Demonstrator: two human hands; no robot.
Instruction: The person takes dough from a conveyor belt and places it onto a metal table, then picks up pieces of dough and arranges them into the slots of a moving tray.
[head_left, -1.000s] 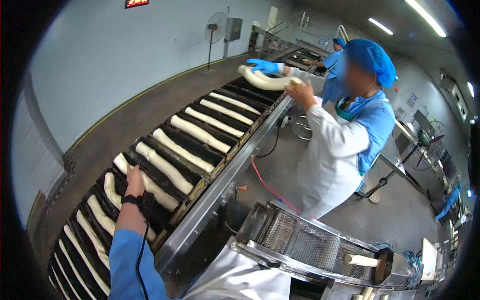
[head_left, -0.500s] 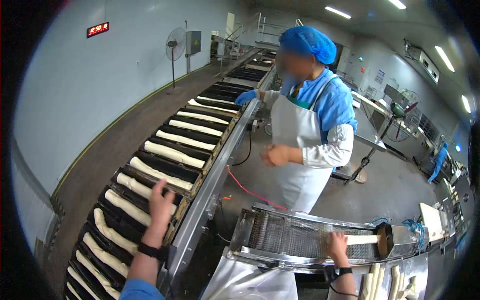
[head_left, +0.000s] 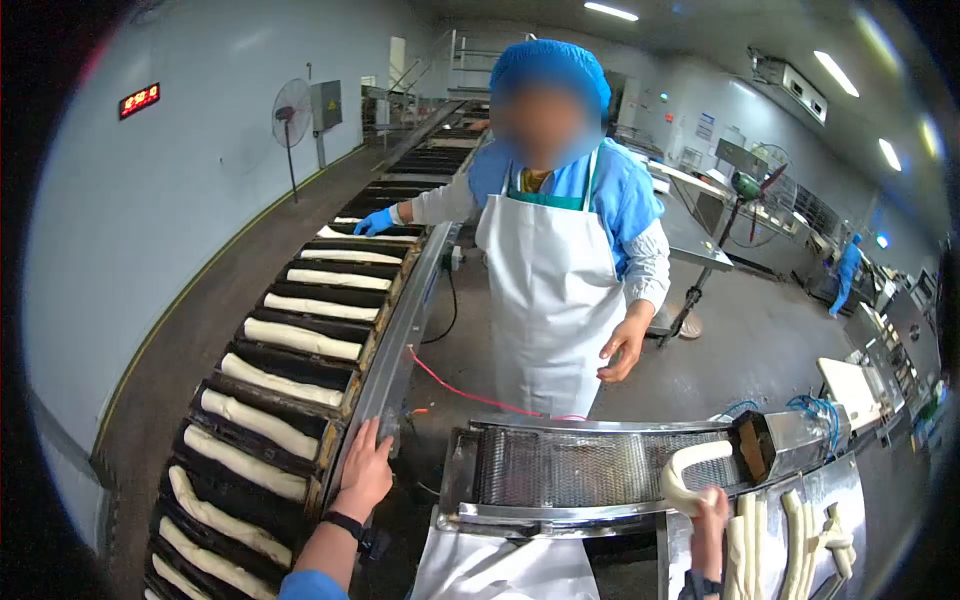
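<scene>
My right hand (head_left: 709, 508) is closed around one end of a long pale dough strip (head_left: 682, 468). The strip bends in an arc above the small mesh conveyor (head_left: 570, 470), close to its metal outlet box (head_left: 790, 438). My left hand (head_left: 365, 470) holds nothing; its fingers stretch out over the metal rail of the tray line. Beside it, dark trays (head_left: 320, 382) on that line each carry a dough strip (head_left: 258, 424). Several more dough strips (head_left: 793, 540) lie on a metal table below the mesh conveyor, by my right hand.
A co-worker in a white apron (head_left: 550, 310) stands across from me, with a blue-gloved hand (head_left: 376, 222) at the tray line and the other hand (head_left: 625, 345) hanging free. A red cord (head_left: 460, 387) runs along the floor. A standing fan (head_left: 745, 188) is behind.
My right hand has lifted the dough strip off the mesh conveyor and drawn it toward me, bending it. My left hand has moved from above the trays to the rail. The co-worker has turned toward me.
</scene>
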